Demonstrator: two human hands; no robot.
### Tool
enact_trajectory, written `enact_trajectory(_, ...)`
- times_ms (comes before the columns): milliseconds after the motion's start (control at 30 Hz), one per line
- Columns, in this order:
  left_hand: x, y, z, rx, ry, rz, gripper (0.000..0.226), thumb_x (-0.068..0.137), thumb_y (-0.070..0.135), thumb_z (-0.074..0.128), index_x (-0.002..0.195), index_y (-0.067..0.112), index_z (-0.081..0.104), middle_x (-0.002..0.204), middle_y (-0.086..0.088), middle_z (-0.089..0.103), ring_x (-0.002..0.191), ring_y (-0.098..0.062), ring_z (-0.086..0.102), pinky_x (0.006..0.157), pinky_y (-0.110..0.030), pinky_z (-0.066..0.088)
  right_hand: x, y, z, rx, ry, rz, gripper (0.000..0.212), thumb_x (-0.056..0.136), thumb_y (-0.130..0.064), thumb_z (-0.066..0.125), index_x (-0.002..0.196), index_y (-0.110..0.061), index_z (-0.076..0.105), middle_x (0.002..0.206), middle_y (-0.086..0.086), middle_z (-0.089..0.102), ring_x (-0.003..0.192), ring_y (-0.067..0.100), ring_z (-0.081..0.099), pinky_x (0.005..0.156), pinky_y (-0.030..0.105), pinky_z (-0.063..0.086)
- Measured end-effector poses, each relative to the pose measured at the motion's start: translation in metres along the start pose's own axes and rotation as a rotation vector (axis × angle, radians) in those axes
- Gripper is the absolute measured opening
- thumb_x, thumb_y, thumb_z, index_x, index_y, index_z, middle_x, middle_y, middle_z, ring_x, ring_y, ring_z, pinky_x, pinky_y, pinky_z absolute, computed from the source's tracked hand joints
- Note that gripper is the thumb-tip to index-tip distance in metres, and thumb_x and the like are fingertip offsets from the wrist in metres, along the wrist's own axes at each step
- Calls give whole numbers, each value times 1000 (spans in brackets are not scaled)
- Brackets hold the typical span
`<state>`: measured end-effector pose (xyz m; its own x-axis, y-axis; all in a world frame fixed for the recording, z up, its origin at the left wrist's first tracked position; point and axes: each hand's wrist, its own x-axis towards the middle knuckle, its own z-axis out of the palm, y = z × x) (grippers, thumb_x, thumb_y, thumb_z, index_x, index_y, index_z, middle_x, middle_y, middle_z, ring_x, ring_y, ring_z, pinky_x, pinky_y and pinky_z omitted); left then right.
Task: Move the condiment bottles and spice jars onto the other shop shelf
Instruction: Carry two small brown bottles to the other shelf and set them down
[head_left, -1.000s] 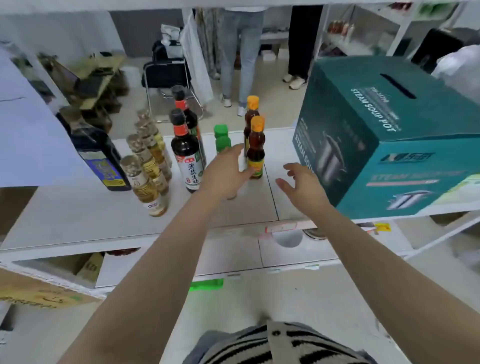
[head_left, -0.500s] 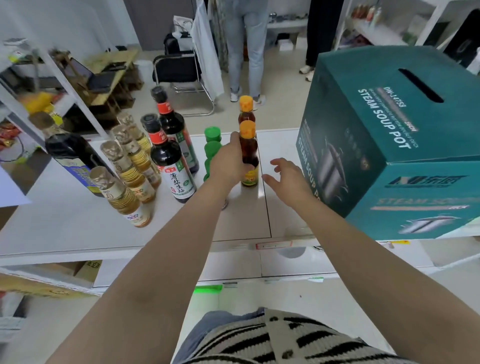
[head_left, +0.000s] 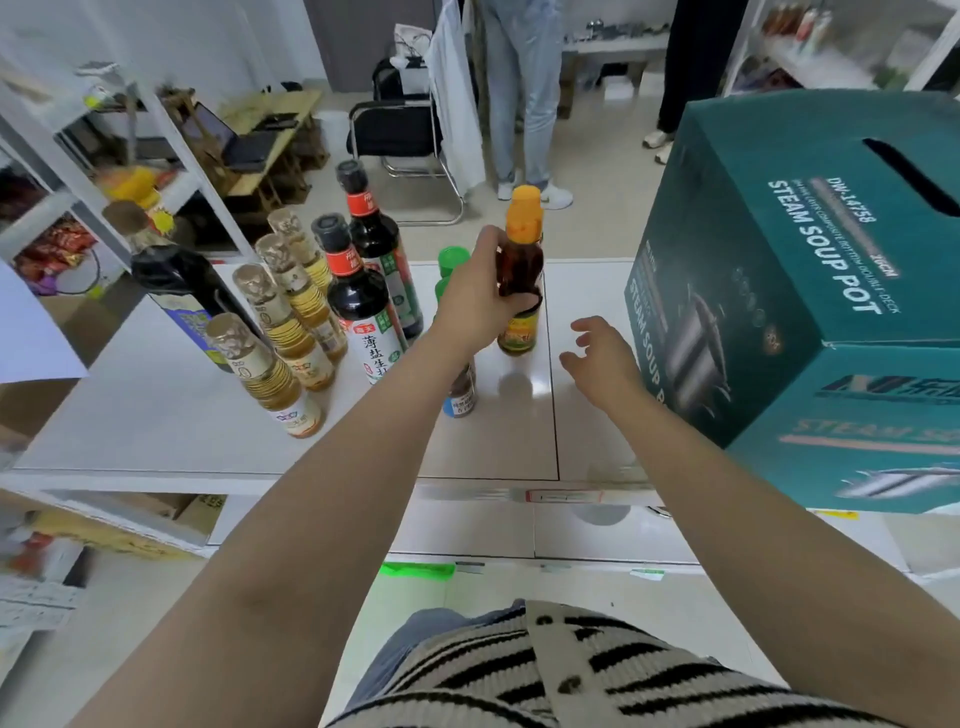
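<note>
A white shop shelf (head_left: 156, 415) holds the bottles. My left hand (head_left: 475, 304) grips a brown bottle with an orange cap (head_left: 520, 260) by its body and holds it upright, raised a little. The labelled base of a second brown bottle (head_left: 517, 335) shows just under my fingers. Left of the hand are green-capped spice jars (head_left: 451, 260), and one jar's base (head_left: 461, 401) peeks out beside my forearm. My right hand (head_left: 605, 358) hovers over the shelf with fingers loosely spread, holding nothing.
Two dark soy sauce bottles (head_left: 363, 312) and several gold-capped bottles of yellow liquid (head_left: 272, 379) stand at the left, with a large dark bottle (head_left: 176, 280) behind them. A big teal steam soup pot box (head_left: 805, 312) fills the shelf's right side. People stand beyond the shelf.
My left hand has closed round the front orange-capped bottle and raised it, so it now covers the one behind. My right hand has stayed beside the box.
</note>
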<state>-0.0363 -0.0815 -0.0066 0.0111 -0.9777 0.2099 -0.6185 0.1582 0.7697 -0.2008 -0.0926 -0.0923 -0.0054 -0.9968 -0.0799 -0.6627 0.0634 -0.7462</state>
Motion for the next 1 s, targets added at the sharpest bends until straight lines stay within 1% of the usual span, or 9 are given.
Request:
enact_trajectory(100, -1, 9, -18, -217, 59, -16, 52, 77, 11, 73, 119, 13, 43, 113, -6, 63, 103, -22, 61, 90, -38, 51, 8, -9, 3, 144, 85, 48, 40, 88, -18, 59, 127, -15, 49, 125, 8, 56, 109, 23, 56, 88, 34, 47)
enact_trajectory(200, -3, 13, -35, -348, 96, -49, 45, 80, 8, 71, 118, 16, 47, 112, -9, 63, 105, -21, 61, 91, -37, 52, 22, -27, 7, 264, 122, 58, 43, 88, -24, 62, 127, -15, 48, 127, 9, 55, 112, 24, 55, 86, 30, 43)
enact_trajectory(367, -13, 11, -50, -413, 111, -145, 39, 84, 9, 68, 113, 26, 51, 100, 4, 60, 109, -24, 57, 90, -43, 52, 52, -55, 11, 294, 74, 1, 63, 79, -32, 72, 133, -16, 44, 134, 11, 51, 123, 27, 48, 103, 40, 42)
enact_trajectory(500, -20, 9, -52, -455, 154, -202, 39, 85, 10, 67, 119, 23, 51, 105, 1, 61, 107, -23, 58, 87, -41, 52, 66, -63, 15, 324, 13, -47, 73, 75, -29, 76, 136, -17, 39, 140, 9, 47, 129, 27, 44, 107, 45, 39)
enact_trajectory(600, -21, 9, -56, -512, 179, -212, 36, 85, 9, 67, 117, 21, 54, 116, -11, 62, 110, -29, 59, 86, -43, 54, 69, -64, 15, 411, -44, -74, 70, 75, -22, 77, 135, -18, 41, 132, 7, 54, 119, 23, 51, 104, 44, 42)
enact_trajectory(700, -22, 12, -57, -577, 188, -230, 39, 86, 6, 65, 121, 18, 54, 119, -18, 60, 108, -30, 61, 75, -34, 55, 77, -62, 17, 435, -41, -95, 63, 75, -18, 76, 131, -17, 46, 129, 9, 57, 115, 23, 53, 102, 46, 45)
enact_trajectory(767, -21, 13, -56, -587, 180, -235, 39, 86, 6, 65, 122, 17, 54, 119, -19, 60, 107, -29, 61, 74, -31, 54, 83, -61, 18, 446, -17, -86, 56, 78, -16, 74, 126, -14, 46, 130, 11, 54, 115, 24, 51, 102, 47, 44)
enact_trajectory(900, -23, 16, -50, -557, 173, -266, 43, 86, 10, 66, 126, 14, 52, 118, -16, 61, 106, -26, 62, 75, -32, 54, 84, -60, 15, 419, -8, -95, 38, 82, -13, 69, 105, -13, 37, 118, 17, 57, 104, 29, 56, 97, 49, 46)
enact_trajectory(1000, -24, 22, -49, -575, 180, -280, 43, 86, 9, 66, 127, 13, 52, 117, -15, 62, 104, -25, 62, 71, -30, 53, 76, -56, 9, 416, 25, -73, 34, 86, -16, 66, 107, -13, 39, 116, 15, 59, 102, 28, 56, 94, 43, 46)
